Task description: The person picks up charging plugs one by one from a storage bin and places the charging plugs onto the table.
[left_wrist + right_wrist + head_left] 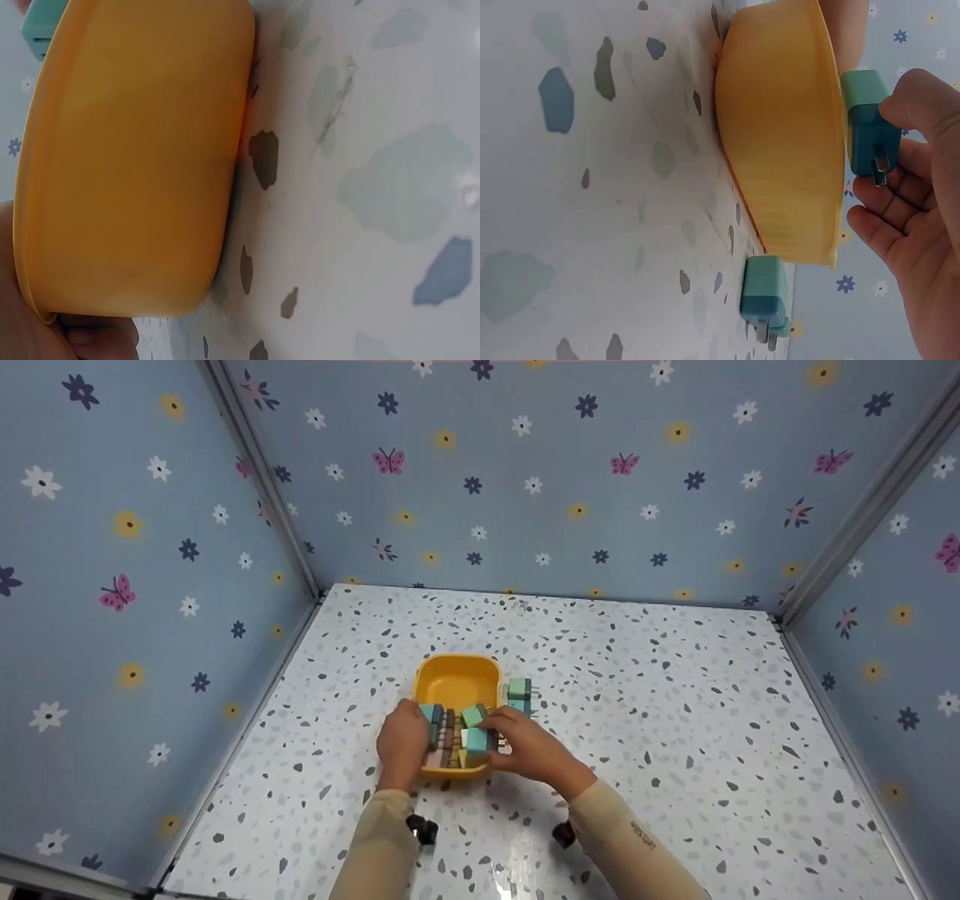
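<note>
I observe both forearms (637,840), in long beige fabric sleeves (373,851), extended forward and converging. Bare left hand (403,741): back uppermost, fingers curled, gripping. Bare right hand (531,746): angled inward, thumb opposing bent fingers, pinching.

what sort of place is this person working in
Probably a purpose-built booth rather than an ordinary room: flower-and-butterfly panels, grey corner posts and a speckled work surface walled on three sides.

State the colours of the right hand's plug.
The plug is mint green and dark teal; right wrist view best.
</note>
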The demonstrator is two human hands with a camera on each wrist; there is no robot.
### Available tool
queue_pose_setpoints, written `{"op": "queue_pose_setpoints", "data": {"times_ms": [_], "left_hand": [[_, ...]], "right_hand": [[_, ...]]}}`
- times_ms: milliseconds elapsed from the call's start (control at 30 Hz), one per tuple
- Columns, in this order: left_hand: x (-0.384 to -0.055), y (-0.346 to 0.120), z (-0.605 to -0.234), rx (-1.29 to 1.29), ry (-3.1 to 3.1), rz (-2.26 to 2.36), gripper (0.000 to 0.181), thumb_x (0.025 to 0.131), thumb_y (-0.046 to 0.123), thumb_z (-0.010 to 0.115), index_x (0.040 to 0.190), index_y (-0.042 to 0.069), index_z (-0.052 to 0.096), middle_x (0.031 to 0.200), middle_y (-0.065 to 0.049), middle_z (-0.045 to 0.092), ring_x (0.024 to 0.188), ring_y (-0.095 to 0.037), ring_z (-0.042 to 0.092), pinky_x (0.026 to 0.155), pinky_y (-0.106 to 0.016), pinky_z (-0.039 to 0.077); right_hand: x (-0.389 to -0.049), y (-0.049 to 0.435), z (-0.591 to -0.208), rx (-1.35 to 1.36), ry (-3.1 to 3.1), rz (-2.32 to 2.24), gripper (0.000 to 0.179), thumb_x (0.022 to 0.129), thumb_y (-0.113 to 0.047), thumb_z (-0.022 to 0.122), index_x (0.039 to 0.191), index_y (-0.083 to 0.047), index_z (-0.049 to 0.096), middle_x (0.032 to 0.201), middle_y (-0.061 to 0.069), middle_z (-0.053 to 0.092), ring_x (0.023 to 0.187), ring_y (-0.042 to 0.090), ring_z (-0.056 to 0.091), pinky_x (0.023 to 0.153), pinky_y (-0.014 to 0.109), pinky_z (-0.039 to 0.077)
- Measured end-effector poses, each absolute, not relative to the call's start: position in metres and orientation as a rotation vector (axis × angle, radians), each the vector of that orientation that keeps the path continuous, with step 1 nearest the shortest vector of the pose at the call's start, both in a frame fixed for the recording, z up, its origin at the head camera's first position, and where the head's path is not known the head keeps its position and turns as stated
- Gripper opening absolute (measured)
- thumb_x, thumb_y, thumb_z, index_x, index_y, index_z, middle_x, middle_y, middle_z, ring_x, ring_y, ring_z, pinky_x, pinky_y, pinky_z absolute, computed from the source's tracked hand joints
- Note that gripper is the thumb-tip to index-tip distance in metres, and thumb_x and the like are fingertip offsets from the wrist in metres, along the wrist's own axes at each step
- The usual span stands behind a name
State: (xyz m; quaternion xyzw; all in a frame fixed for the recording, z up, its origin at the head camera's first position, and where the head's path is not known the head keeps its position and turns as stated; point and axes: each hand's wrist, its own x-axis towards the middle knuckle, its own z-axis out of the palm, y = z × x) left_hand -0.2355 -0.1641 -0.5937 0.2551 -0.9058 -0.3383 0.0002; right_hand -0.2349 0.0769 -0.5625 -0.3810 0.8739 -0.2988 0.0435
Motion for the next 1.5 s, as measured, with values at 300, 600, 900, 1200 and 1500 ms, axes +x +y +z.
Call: {"op": "queue_pose_setpoints", "data": {"times_ms": [300,600,900,1200,1500], "left_hand": [[-0.234,-0.163,-0.596,0.769,-2.829,-1.008,0.043,0.112,0.036,0.029,0.119,0.008,0.061,0.103,-0.012,0.070,0.089,-0.026,0.066,0.077,-0.044,0.052],[-0.235,-0.165,-0.595,0.782,-2.837,-1.030,0.041,0.112,0.035,0.029,0.117,0.009,0.060,0.099,-0.009,0.067,0.084,-0.024,0.061,0.075,-0.041,0.048],[-0.235,-0.165,-0.594,0.808,-2.845,-1.066,0.041,0.112,0.035,0.029,0.124,0.008,0.059,0.106,-0.010,0.068,0.087,-0.024,0.061,0.080,-0.041,0.049],[-0.236,-0.165,-0.594,0.806,-2.839,-1.081,0.042,0.112,0.035,0.029,0.124,0.009,0.059,0.109,-0.011,0.069,0.091,-0.025,0.064,0.082,-0.043,0.051],[-0.236,-0.166,-0.597,0.766,-2.844,-1.057,0.042,0.113,0.034,0.029,0.124,0.007,0.059,0.114,-0.014,0.070,0.100,-0.028,0.068,0.085,-0.046,0.052]], "right_hand": [[-0.239,0.091,-0.563,-1.197,2.682,-0.946,0.042,0.089,-0.018,0.074,0.129,-0.011,0.065,0.128,0.001,0.060,0.116,0.014,0.058,0.102,0.035,0.050],[-0.243,0.101,-0.566,-1.193,2.711,-0.955,0.037,0.090,-0.018,0.076,0.125,-0.012,0.066,0.126,-0.001,0.059,0.115,0.014,0.057,0.102,0.036,0.050],[-0.249,0.109,-0.567,-1.217,2.737,-0.968,0.037,0.090,-0.015,0.075,0.125,-0.011,0.066,0.122,-0.002,0.059,0.110,0.011,0.059,0.098,0.032,0.051],[-0.253,0.118,-0.567,-1.146,2.736,-0.958,0.041,0.090,-0.015,0.075,0.129,-0.010,0.065,0.123,0.001,0.060,0.110,0.013,0.060,0.099,0.034,0.052],[-0.257,0.124,-0.574,-1.062,2.781,-0.901,0.040,0.088,-0.014,0.075,0.127,-0.009,0.065,0.120,0.001,0.060,0.108,0.014,0.059,0.097,0.034,0.052]]}}
